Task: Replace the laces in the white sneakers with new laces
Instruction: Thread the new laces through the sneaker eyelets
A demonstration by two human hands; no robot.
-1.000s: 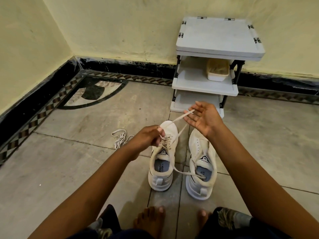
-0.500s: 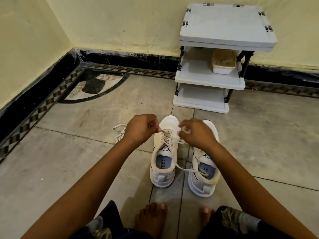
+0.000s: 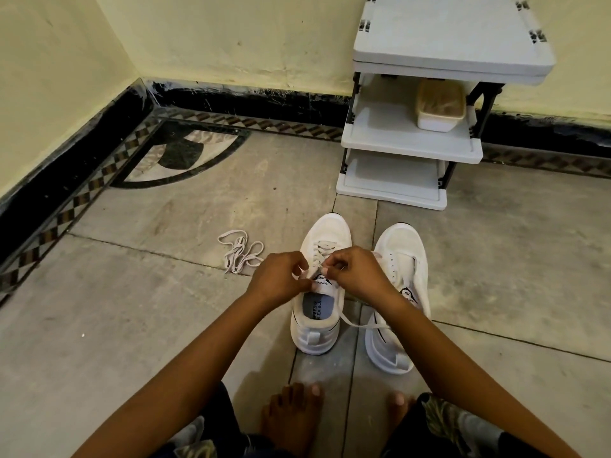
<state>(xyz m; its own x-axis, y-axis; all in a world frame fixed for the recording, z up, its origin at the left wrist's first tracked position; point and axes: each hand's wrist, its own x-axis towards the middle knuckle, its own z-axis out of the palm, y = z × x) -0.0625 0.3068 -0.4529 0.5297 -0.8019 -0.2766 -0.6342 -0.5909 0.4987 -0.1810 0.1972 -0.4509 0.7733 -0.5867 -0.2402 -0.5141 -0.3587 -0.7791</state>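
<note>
White plastic three-tier rack (image 3: 453,51), at the wall. White mesh left sneaker (image 3: 317,332), right sneaker (image 3: 401,246), side by side on floor. Left hand (image 3: 281,282), right hand (image 3: 357,271): both pinching cream flat lace (image 3: 321,252), apparently at left sneaker's top eyelets. Spare white lace (image 3: 239,254), heaped leftward.

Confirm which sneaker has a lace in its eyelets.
The view-left sneaker: a lace crosses its eyelets, and the left hand and right hand pinch it. The other sneaker shows bare eyelets.
</note>
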